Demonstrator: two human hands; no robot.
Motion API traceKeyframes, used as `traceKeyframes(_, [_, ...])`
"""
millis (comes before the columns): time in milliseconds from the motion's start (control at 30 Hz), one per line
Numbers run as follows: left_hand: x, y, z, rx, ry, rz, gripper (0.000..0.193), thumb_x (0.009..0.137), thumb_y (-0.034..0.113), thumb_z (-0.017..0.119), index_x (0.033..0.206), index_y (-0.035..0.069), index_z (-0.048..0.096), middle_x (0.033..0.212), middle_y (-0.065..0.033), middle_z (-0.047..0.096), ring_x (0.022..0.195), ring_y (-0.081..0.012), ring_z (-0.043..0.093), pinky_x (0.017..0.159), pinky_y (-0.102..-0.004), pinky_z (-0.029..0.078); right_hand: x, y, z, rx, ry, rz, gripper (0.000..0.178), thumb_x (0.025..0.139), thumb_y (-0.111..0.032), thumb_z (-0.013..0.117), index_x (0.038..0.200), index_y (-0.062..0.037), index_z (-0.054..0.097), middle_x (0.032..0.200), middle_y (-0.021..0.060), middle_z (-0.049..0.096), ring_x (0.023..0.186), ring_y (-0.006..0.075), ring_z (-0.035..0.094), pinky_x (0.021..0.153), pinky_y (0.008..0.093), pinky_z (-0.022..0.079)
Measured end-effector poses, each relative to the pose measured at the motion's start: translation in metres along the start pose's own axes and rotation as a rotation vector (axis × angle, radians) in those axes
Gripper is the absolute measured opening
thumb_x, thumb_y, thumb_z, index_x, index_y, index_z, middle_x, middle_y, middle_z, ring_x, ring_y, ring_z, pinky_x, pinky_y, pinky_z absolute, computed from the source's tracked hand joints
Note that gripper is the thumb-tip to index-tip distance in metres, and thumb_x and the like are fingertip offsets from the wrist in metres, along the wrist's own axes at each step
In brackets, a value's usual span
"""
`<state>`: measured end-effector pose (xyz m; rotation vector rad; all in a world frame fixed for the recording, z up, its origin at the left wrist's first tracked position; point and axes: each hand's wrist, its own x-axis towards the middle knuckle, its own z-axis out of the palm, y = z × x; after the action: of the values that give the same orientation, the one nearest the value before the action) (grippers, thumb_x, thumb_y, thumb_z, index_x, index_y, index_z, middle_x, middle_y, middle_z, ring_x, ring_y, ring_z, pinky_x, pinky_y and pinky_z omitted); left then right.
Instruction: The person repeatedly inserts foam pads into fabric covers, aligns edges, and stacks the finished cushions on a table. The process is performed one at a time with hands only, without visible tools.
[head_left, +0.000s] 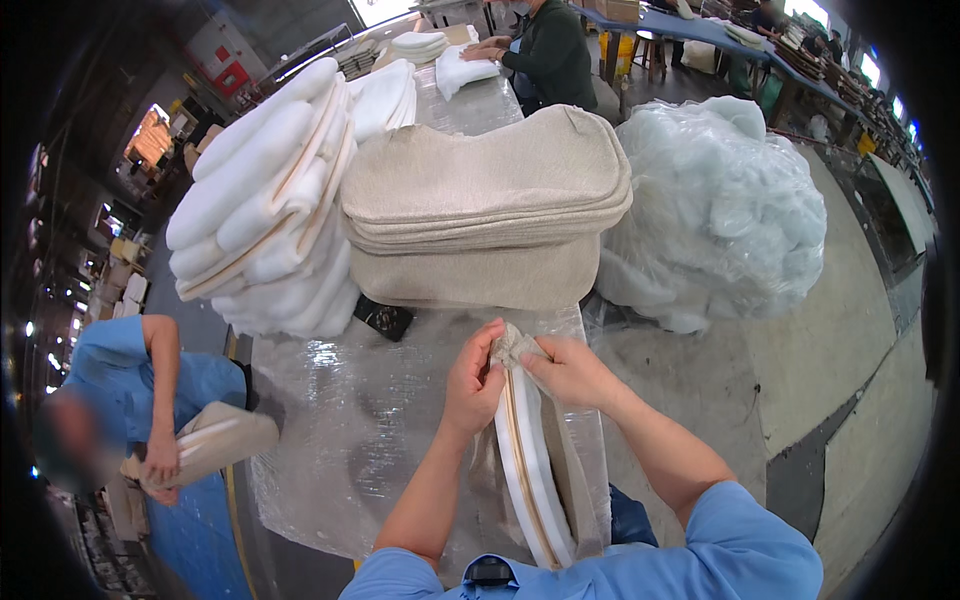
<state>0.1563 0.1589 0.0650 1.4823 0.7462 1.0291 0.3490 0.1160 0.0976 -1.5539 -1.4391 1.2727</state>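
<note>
My left hand [474, 378] and my right hand [574, 371] both grip the far end of a beige fabric cover [572, 455], where the cloth is bunched between them. Inside the cover a layered pad [527, 470] stands on its edge, with white padding on both sides of a tan middle layer. Its long edge shows through the cover's open side and runs back toward my body. The fingertips of both hands are partly hidden by the cloth.
Beyond my hands lies a stack of beige covers [480, 190]. White layered pads [265, 205] are piled to its left, and a clear plastic bag of white stuffing [725, 215] sits right. The table [330, 440] has plastic sheeting. One co-worker [210, 375] is at left, another [550, 55] beyond.
</note>
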Motion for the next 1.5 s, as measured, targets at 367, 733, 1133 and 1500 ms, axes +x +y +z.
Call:
traceKeyframes(367, [0.014, 0.008, -0.005, 0.269, 0.013, -0.005, 0.025, 0.089, -0.004, 0.061, 0.114, 0.000, 0.063, 0.137, -0.0187, 0.064, 0.119, -0.0264, 0.066, 0.099, -0.0358, 0.051, 0.013, 0.011, -0.003, 0.127, -0.036, -0.083, 0.030, 0.104, -0.028, 0.060, 0.094, -0.0007, 0.065, 0.073, 0.0023, 0.056, 0.073, 0.0134, 0.051, 0.068, 0.0344, 0.045])
traceKeyframes(733, [0.024, 0.010, 0.004, 0.369, 0.009, 0.092, 0.010, 0.094, -0.002, 0.063, 0.104, 0.001, 0.063, 0.134, -0.0184, 0.065, 0.117, -0.0275, 0.066, 0.097, -0.0365, 0.052, 0.018, -0.010, -0.024, -0.172, -0.195, -0.110, 0.029, 0.100, -0.028, 0.063, 0.103, 0.0008, 0.069, 0.082, 0.0162, 0.068, 0.077, 0.0311, 0.066, 0.072, 0.0434, 0.050])
traceKeyframes(1133, [-0.011, -0.041, 0.029, -0.157, 0.336, 0.051, 0.005, 0.103, 0.000, 0.056, 0.101, 0.004, 0.059, 0.138, -0.0137, 0.055, 0.133, -0.0244, 0.052, 0.112, -0.0380, 0.039, 0.016, -0.014, -0.002, -0.334, -0.187, -0.472, 0.029, 0.101, -0.031, 0.063, 0.092, -0.0029, 0.062, 0.083, 0.0138, 0.064, 0.077, 0.0360, 0.063, 0.070, 0.0453, 0.050])
traceKeyframes(1500, [-0.017, -0.027, 0.023, -0.035, 0.389, 0.063, 0.003, 0.102, 0.006, 0.062, 0.100, 0.004, 0.062, 0.125, -0.0096, 0.054, 0.129, -0.0271, 0.055, 0.109, -0.0407, 0.043, 0.071, 0.038, 0.025, 0.541, -0.117, -0.165, 0.043, 0.107, -0.039, 0.056, 0.131, -0.0045, 0.065, 0.115, 0.0058, 0.069, 0.112, 0.0154, 0.061, 0.102, 0.0333, 0.045])
